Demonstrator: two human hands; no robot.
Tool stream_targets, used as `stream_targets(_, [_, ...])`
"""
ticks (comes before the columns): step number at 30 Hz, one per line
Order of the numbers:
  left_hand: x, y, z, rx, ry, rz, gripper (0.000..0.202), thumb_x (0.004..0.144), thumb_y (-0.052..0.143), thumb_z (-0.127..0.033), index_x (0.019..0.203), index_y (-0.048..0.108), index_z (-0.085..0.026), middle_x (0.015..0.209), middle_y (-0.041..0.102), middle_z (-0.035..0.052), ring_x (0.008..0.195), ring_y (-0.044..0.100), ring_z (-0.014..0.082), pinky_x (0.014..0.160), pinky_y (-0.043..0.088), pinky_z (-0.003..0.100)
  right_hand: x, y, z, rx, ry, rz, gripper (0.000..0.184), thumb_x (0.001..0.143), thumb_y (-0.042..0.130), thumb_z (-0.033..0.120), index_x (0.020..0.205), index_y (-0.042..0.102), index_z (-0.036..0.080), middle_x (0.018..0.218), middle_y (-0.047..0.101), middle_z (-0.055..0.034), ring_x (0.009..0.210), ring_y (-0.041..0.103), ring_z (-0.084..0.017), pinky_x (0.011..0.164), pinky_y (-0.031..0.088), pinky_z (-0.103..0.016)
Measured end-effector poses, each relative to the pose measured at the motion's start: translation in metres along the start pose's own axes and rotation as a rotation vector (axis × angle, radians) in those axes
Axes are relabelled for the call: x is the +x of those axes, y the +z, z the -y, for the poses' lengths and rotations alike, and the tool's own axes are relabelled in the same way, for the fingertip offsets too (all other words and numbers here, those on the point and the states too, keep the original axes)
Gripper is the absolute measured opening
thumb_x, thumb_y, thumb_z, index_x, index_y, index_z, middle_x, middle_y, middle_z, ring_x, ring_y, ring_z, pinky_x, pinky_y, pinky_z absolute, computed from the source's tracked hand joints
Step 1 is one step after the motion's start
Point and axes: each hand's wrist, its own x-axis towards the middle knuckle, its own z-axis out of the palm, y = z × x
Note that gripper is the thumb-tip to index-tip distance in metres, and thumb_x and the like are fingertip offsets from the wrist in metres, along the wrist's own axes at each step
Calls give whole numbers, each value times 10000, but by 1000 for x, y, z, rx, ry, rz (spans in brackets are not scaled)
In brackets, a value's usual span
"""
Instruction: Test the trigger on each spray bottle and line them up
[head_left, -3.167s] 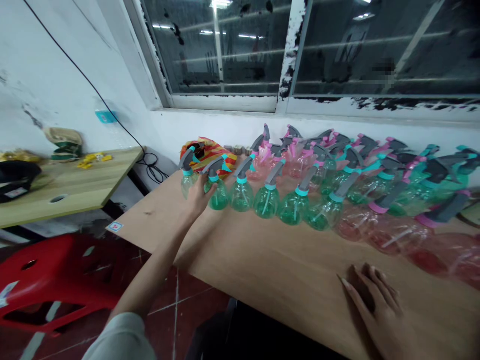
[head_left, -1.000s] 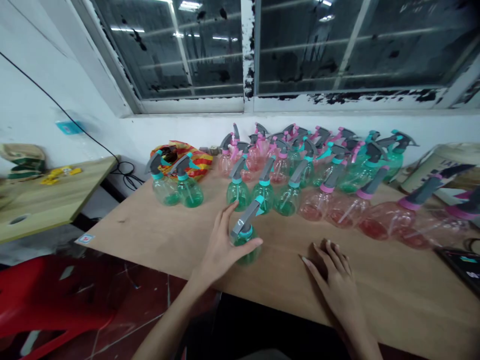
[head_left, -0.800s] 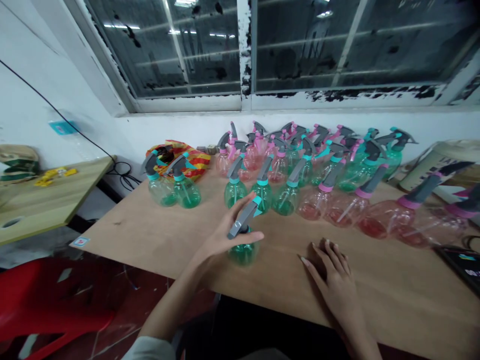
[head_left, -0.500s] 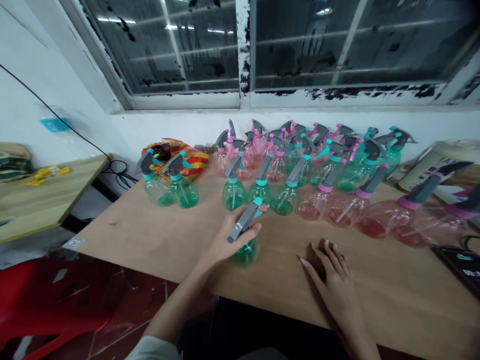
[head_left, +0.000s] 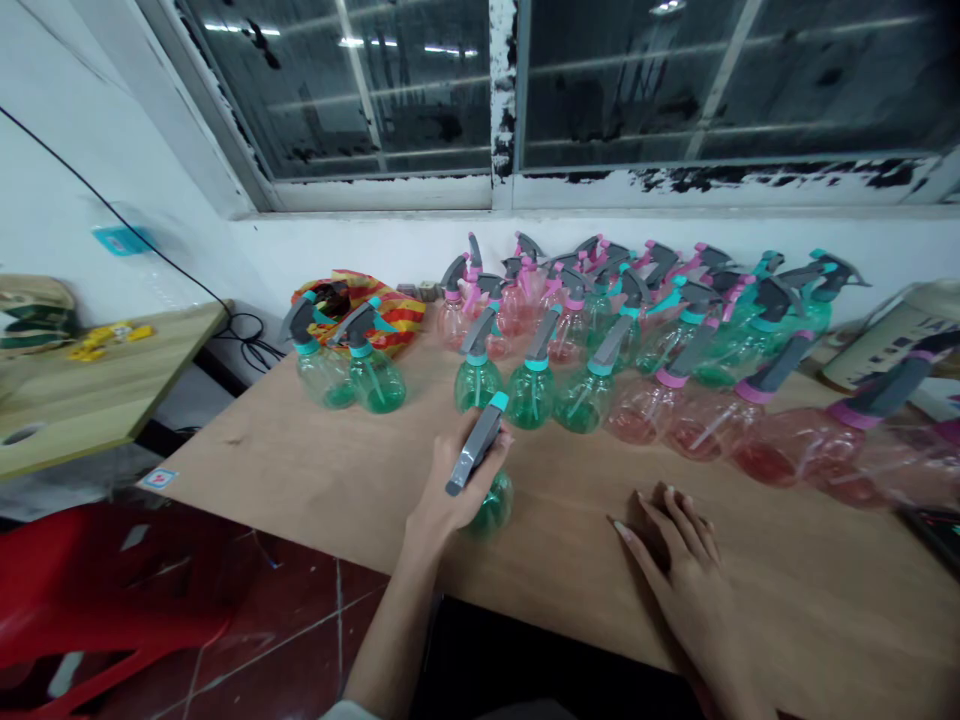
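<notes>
A flat, pale-brown wooden table point(head_left: 300, 470) took up most of the view. Beyond its near edge lay a dark-red tiled floor point(head_left: 270, 645); a bottle let slip close to that edge could have gone over.

A crowded cluster of transparent pink and green plastic bottles with grey trigger heads stood at the far side. Nearer, a row of three round, transparent green plastic bottles with turquoise collars point(head_left: 531, 398) stood close together, just beyond the left hand. A careless forward swing of that hand might have toppled one into its neighbour.

Right hand point(head_left: 690, 570): on the tabletop, fingers loosely curled, holding nothing. Probably too far off to catch a sudden tip.

Left hand point(head_left: 436, 490): wrapped around the upper part of one bottle, fingers mostly hidden; firmness could not be told. A loose hold on smooth plastic might have let it twist.

Held bottle, round, transparent green plastic point(head_left: 493, 505): between row and near edge. Base contact with the table unclear; if let go while tilted, it could have rolled.

Grey plastic trigger head with turquoise tip point(head_left: 475, 448): lever hidden, an accidental squeeze possible
</notes>
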Motion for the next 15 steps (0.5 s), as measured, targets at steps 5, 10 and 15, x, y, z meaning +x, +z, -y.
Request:
stream_targets(5, [-1,0,3,-11,17,17,146,865,567,-345,940,658,-258,802,701,22,678,664,193,663,557,352,-1,0,-1,-16,-5,3,685,894,293,651,1255,559,134,1399,483,-187,1374,322,-314,1074,300,-553])
stream_targets(10, [-2,0,6,-64,7,85,280,886,557,-357,1145,627,-276,1043,708,52,871,689,221,779,561,383,-1,0,0,-17,7,9,704,887,289,666,1265,553,134,1398,487,-181,1368,331,-318,1078,292,-553])
stream_targets(15, [-2,1,4,-71,36,64,323,881,576,-344,1196,606,-280,1129,692,62,948,688,223,847,560,387,1,-1,1,-10,2,6,689,890,311,650,1268,555,128,1402,480,-187,1370,328,-319,1082,289,-546])
